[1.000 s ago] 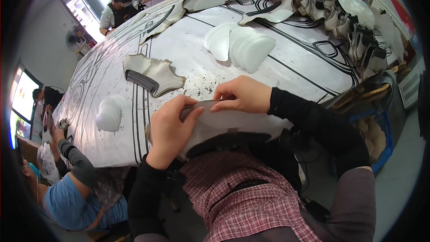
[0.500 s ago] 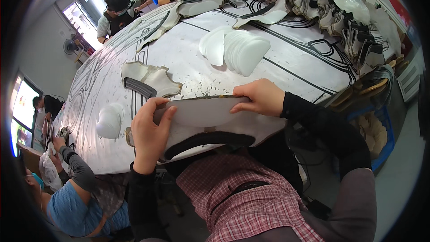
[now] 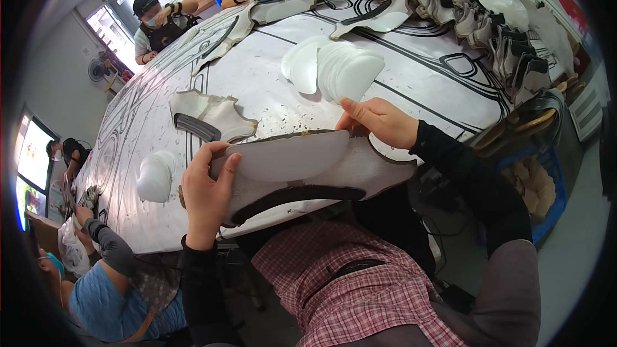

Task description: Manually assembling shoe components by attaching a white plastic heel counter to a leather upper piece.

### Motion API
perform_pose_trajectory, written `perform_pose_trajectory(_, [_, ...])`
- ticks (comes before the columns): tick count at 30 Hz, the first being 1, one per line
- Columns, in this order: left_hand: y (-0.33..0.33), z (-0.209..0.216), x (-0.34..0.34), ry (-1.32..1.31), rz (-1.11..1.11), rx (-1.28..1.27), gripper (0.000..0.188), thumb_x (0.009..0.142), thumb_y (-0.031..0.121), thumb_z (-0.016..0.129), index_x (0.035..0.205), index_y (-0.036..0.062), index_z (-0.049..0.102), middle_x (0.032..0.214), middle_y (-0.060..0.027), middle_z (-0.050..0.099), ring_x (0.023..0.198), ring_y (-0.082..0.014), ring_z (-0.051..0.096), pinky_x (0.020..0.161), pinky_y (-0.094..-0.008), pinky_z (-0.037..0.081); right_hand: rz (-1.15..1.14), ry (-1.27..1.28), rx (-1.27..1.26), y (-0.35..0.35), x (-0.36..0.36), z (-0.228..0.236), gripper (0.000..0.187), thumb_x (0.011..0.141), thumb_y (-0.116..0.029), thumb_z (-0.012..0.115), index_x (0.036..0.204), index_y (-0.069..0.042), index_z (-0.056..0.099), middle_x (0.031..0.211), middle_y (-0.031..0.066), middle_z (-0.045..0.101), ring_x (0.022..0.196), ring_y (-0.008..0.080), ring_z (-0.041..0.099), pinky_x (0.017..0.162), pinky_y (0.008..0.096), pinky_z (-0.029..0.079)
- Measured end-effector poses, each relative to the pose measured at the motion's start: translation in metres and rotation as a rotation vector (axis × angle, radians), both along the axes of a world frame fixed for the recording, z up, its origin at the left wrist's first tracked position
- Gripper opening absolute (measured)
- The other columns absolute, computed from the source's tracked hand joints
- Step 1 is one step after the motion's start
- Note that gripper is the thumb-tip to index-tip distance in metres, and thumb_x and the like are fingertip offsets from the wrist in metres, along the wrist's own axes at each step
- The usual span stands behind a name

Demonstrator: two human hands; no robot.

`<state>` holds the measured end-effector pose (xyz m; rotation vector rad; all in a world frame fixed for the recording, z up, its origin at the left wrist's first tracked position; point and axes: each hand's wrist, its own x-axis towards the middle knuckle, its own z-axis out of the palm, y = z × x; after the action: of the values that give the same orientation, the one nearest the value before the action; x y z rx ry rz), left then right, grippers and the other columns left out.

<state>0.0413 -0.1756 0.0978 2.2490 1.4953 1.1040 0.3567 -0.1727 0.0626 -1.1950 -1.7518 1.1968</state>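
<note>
Pinching a grey panel (image 3: 350,170) by its left end, near the table (image 3: 241,71) edge, is the left hand (image 3: 205,193); the right hand (image 3: 380,122) touches the far rim, grip unclear. Rightward, a blue crate (image 3: 558,202) holds crumpled tan material (image 3: 532,185).

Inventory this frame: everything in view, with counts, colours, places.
Held fabric piece: one, grey with black band, near table edge
Half-moon sheet: one, translucent white, on that piece
Fanned sheets: several, white, mid-table
Smaller sheet stack: one, white, table's left
Loose fabric piece: one, off-white, dark band, left of centre
Other fabric pieces: many, grey and black, table's far side and right
Table: one, white, centre
Crate: one, blue, lower right
Fan: one, dark, far left
Co-workers: at least four, varied clothes, left and far side
Checked apron: one, red-white, on wearer
Left hand: one, black sleeve, gripping piece's left end
Right hand: one, black sleeve, at sheet's right end
</note>
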Motion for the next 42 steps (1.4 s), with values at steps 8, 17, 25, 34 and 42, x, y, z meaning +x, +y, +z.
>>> perform_pose_trajectory(8, [-0.001,0.006,0.004,-0.017,-0.021,0.013,0.021,0.086,0.018,0.069,0.098,0.0022,0.063,0.082,-0.0108,0.067,0.073,-0.0194,0.062,0.069,-0.0297,0.048,0.044,-0.241,0.465,-0.003,-0.012,-0.003,0.042,0.088,-0.045,0.062,0.097,-0.004,0.064,0.079,0.0161,0.063,0.076,0.0275,0.063,0.069,0.0357,0.048])
perform_pose_trajectory(17, [-0.020,0.029,0.034,0.273,-0.046,0.637,0.017,0.080,0.011,0.070,0.096,0.0086,0.067,0.078,-0.0015,0.064,0.064,-0.0193,0.058,0.057,-0.0294,0.041,-0.122,-0.271,0.455,0.010,-0.050,0.004,0.022,0.081,-0.020,0.072,0.087,0.000,0.066,0.072,0.0153,0.065,0.063,0.0246,0.063,0.060,0.0303,0.048])
perform_pose_trajectory(25, [-0.048,-0.036,0.083,0.327,-0.028,0.529,0.042,0.086,0.007,0.062,0.126,-0.0020,0.055,0.120,-0.0151,0.058,0.087,-0.0287,0.063,0.068,-0.0315,0.052,-0.386,-0.035,0.414,0.041,-0.048,0.006,0.022,0.081,-0.017,0.069,0.093,0.000,0.069,0.075,0.0143,0.068,0.064,0.0157,0.064,0.061,0.0299,0.049])
perform_pose_trajectory(34, [-0.028,0.042,0.013,-0.299,-0.422,-0.480,0.030,0.087,0.001,0.064,0.116,0.0025,0.062,0.109,-0.0101,0.059,0.103,-0.0236,0.061,0.087,-0.0332,0.050,-0.259,-0.290,0.490,0.028,-0.032,0.023,0.034,0.080,-0.038,0.070,0.081,-0.005,0.068,0.070,0.0174,0.064,0.068,0.0348,0.063,0.061,0.0401,0.048])
perform_pose_trajectory(42, [-0.017,-0.001,0.027,-0.091,-0.769,-0.339,0.139,0.050,0.029,0.095,0.152,0.0038,0.005,0.145,-0.0200,0.033,0.136,-0.0261,0.035,0.111,-0.0412,0.030,0.041,-0.554,0.902,0.005,-0.072,0.040,0.042,0.074,-0.046,0.074,0.077,-0.007,0.059,0.063,0.0096,0.060,0.060,0.0294,0.062,0.054,0.0369,0.047])
